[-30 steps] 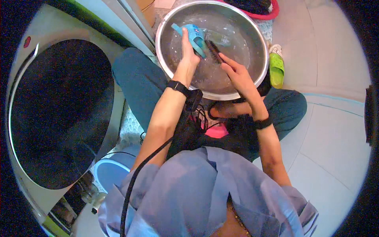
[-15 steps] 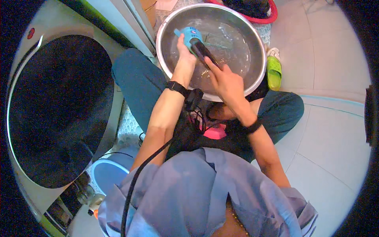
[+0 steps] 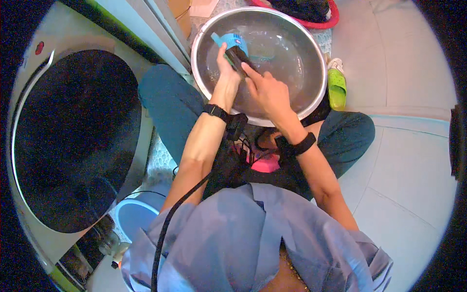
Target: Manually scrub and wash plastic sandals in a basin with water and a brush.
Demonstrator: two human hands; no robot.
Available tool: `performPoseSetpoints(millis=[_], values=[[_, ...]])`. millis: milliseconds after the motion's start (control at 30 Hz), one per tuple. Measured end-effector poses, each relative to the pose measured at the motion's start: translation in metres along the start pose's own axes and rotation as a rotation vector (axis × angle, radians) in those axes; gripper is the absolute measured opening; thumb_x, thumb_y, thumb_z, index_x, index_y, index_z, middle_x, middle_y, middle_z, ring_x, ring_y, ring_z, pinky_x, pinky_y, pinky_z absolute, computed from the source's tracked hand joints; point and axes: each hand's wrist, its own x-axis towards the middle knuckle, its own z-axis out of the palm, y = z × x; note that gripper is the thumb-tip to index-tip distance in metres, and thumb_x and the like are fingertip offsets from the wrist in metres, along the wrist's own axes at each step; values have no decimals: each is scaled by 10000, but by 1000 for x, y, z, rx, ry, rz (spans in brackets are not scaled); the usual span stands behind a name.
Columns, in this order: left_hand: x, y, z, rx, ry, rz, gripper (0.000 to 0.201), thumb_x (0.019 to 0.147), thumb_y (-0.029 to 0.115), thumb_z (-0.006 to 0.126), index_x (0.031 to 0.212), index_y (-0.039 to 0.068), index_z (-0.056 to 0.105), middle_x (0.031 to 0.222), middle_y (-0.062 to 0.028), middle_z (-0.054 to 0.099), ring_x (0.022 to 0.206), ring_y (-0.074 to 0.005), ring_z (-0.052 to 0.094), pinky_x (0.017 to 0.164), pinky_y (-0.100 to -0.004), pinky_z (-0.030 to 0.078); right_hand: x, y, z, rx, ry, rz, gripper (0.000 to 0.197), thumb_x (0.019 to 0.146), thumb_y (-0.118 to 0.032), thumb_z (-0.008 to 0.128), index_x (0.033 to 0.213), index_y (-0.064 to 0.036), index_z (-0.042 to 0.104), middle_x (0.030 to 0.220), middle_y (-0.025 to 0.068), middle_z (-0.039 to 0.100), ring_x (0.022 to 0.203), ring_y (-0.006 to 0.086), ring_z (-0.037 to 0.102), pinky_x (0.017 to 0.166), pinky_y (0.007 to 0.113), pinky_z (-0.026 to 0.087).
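Inside the wide steel washbasin, a light-blue slipper is held up at about ten o'clock from the basin's centre, over cloudy water. The left hand comes in from seven o'clock and grips the slipper's near left side, thumb on top; its other fingers are mostly hidden beneath. The right hand, reaching in from five o'clock, is closed round a dark scrubbing brush, index finger stretched along its back. The brush points toward ten o'clock and lies across the slipper; its bristles cannot be made out, nor how firmly either hand squeezes. Each wrist wears a black band.

Around the basin, a lime-green clog lies between three and four o'clock, just beside the rim. A red tub with dark contents stands at one o'clock. Well apart, at seven o'clock, is a blue bucket, partly covered by the person's shirt.
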Motion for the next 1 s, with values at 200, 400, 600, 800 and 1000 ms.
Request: performPoseSetpoints(millis=[200, 400, 600, 800, 1000], values=[[-9, 13, 11, -322, -380, -184, 705, 842, 547, 357, 1302, 13, 377, 1158, -301, 477, 912, -460, 535, 770, -569, 454, -28, 41, -2, 562, -30, -5, 383, 903, -312, 451, 1272, -217, 492, 800, 207, 625, 762, 382, 612, 693, 480, 478], [-14, -1, 18, -78, -378, -106, 611, 871, 500, 333, 1257, 38, 434, 1098, -245, 551, 908, -424, 561, 771, -540, 475, 10, 16, 4, 196, 66, 7, 368, 905, -289, 444, 1261, -202, 480, 691, 229, 602, 626, 394, 604, 585, 515, 488], [-8, 17, 8, -134, -482, -153, 658, 870, 527, 328, 1258, 3, 420, 1088, -269, 544, 905, -421, 559, 782, -532, 472, -18, 16, 2, 160, -18, -21, 379, 914, -298, 427, 1283, -220, 459, 713, 223, 599, 648, 400, 602, 589, 506, 486], [3, 2, 0, -178, -392, -152, 623, 875, 507, 346, 1251, 18, 435, 1096, -233, 559, 917, -410, 560, 803, -542, 465, 20, 21, 15, 36, 108, 4, 385, 900, -309, 447, 1267, -198, 472, 670, 203, 610, 567, 390, 603, 528, 497, 502], [-9, 21, 11, -120, -442, -151, 623, 870, 503, 346, 1254, 21, 432, 1126, -250, 539, 923, -417, 557, 803, -532, 468, -3, 13, 16, 194, 24, -40, 392, 898, -306, 449, 1273, -196, 466, 688, 198, 605, 587, 380, 604, 557, 487, 506]])
